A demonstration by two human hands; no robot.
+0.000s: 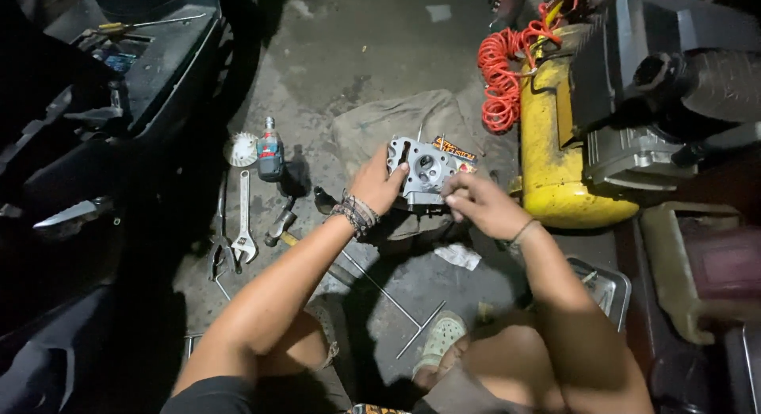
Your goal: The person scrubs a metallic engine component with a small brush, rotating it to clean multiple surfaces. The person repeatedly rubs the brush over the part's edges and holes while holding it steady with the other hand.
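A grey metal engine cylinder head (426, 170) is held up above the concrete floor, its ported face toward me. My left hand (377, 184), with braided bands on the wrist, grips its left side. Fingers of my right hand (482, 204) touch its lower right corner; what they pinch is too small to tell. A small orange and black packet (454, 151) shows just behind the part.
On the floor at left lie an adjustable wrench (244, 220), pliers (219, 251), a cordless drill (271, 152) and a hammer (279, 225). A long T-handle tool (396, 303) lies below. A yellow compressor tank (555, 136) with an orange coiled hose (501, 73) stands right. A dark scooter body (87, 144) fills the left.
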